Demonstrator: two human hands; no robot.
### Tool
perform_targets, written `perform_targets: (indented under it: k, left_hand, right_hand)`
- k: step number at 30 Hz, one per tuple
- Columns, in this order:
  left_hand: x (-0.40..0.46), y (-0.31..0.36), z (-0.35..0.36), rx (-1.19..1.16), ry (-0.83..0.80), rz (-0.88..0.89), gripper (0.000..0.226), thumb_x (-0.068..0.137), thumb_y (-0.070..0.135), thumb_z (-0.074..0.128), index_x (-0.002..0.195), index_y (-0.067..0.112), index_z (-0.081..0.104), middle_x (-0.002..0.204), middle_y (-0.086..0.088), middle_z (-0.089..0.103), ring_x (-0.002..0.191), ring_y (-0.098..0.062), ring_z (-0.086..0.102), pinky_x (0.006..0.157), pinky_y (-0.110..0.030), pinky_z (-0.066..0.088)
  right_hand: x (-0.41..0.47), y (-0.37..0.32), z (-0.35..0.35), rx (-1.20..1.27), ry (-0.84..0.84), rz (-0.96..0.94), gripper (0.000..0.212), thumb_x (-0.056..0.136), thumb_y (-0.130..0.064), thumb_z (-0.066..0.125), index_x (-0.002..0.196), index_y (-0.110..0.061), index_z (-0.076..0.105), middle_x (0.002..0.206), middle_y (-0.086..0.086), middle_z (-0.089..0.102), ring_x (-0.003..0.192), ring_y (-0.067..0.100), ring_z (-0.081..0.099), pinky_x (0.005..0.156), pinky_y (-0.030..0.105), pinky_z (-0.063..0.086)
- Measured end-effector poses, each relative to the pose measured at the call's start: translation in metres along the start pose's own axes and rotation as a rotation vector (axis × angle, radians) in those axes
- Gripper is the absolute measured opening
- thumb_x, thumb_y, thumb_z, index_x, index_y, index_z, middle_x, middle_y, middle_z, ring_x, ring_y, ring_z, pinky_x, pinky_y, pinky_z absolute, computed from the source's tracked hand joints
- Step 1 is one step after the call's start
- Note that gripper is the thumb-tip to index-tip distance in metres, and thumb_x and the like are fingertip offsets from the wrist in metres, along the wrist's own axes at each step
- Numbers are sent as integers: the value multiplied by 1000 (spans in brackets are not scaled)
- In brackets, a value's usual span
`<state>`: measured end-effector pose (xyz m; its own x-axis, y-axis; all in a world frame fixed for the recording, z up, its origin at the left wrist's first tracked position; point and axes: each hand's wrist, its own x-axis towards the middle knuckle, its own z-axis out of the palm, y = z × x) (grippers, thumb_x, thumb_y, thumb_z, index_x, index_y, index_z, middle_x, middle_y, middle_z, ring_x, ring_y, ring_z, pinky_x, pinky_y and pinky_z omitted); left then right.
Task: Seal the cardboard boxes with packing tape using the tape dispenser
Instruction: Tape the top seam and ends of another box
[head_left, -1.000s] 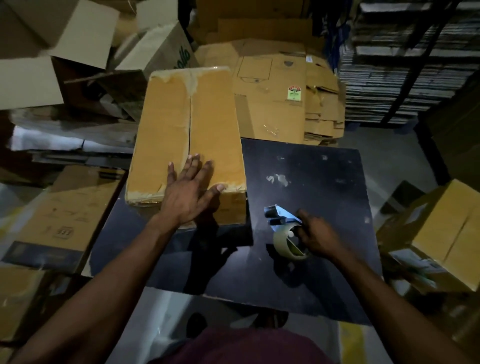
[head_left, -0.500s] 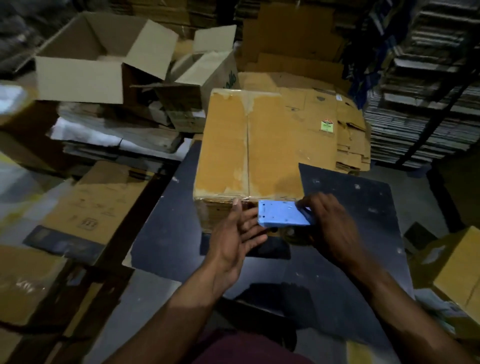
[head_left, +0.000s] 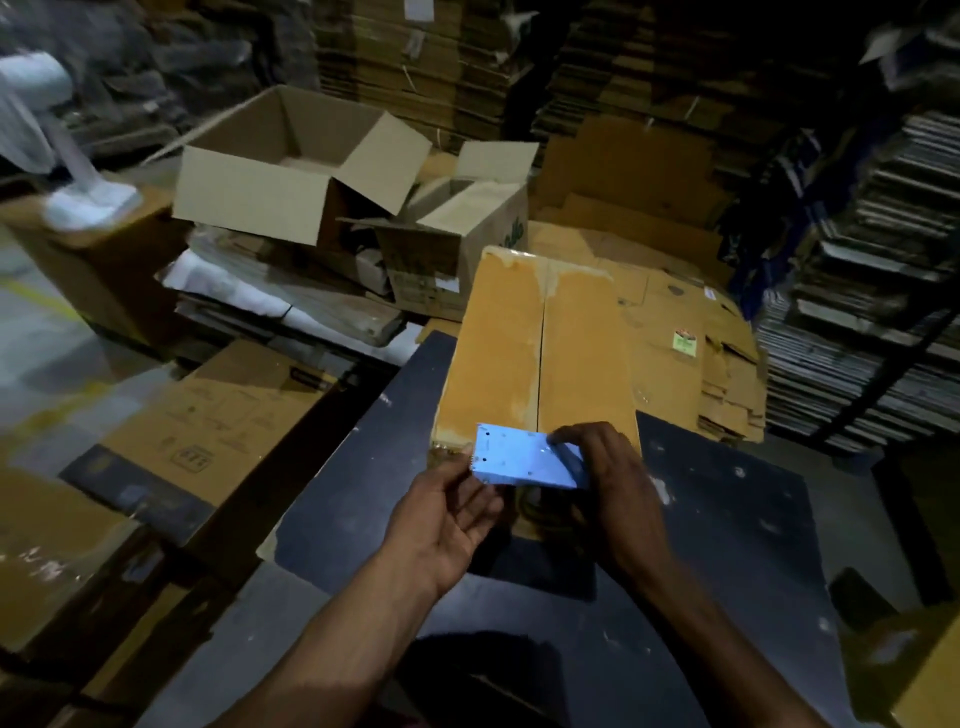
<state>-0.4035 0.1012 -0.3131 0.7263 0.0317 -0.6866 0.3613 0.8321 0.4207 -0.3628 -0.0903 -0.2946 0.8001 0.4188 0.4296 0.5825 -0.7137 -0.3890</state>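
Note:
A closed brown cardboard box lies on the dark table, its two top flaps meeting in a seam down the middle. My right hand grips the blue tape dispenser and holds it at the box's near edge. The tape roll under the dispenser is mostly hidden. My left hand is palm up just left of the dispenser, with its fingertips at the toothed front end. Whether those fingers pinch the tape end is not visible.
Two open empty boxes stand behind on stacked flat cardboard. Flattened cartons lie right of the box, another printed carton to the left. Tall stacks of board fill the back and right side. A yellow box sits at the lower right.
My right hand lifted the dispenser off the table and brought it to the box's near edge. My left hand left the box top and came to the dispenser's front. The view swung left.

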Motion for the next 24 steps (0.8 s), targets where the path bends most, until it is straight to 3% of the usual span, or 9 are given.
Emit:
perform_targets:
  k: [1,4,7,11,13,18,24]
  left_hand:
    - [5,2,1,-10,47,27,16,98,12,63,111,5,69,71,-7,73,54,-14,69,53,-27,59]
    - [18,17,-2,-39,153,148,11,95,-4,61,103,-1,69,66,-10,71,46,-11,65,46,-23,56]
    - [24,36,-5,62,216,306,17,91,-13,60,101,-8,73,77,-20,69,44,-14,62,42,-21,52]
    - [42,66,-21,204,301,412,5,89,-8,71,91,-8,76,70,-16,71,47,-16,62,43,-21,52]
    - [52,79,-35,254,309,400,5,89,-4,75,91,-9,76,68,-15,69,46,-16,57,42,-20,45]
    - [65,80,-33,294,328,387,8,84,-5,79,90,-8,75,76,-19,75,58,-21,67,53,-26,59]
    - [78,78,-37,295,366,367,4,84,-8,77,84,-5,74,64,-11,73,50,-15,66,52,-25,59]
  right_hand:
    - [7,-5,2,7,-14,-4,51,75,-38,65,124,-30,55,118,0,59,96,25,57,66,37,45]
    - [29,-13,10,-36,-106,-34,74,63,-15,80,131,-32,54,120,0,57,96,29,61,67,37,47]
    - [48,-19,22,-199,-191,-98,82,70,-7,76,140,-38,49,120,3,55,94,32,60,66,39,51]
    - [61,-1,26,-308,-245,-225,79,76,-15,81,145,-42,53,115,11,57,83,35,60,61,38,47]
    - [66,21,17,-339,-258,-257,83,79,-23,84,148,-48,45,113,10,57,80,32,59,64,39,48]
    - [66,49,12,-494,-336,-299,80,93,-45,71,156,-49,22,113,9,58,82,26,54,71,41,45]
    - [66,48,34,-583,-259,-389,75,85,-36,78,151,-41,43,97,10,55,72,29,50,63,40,42]
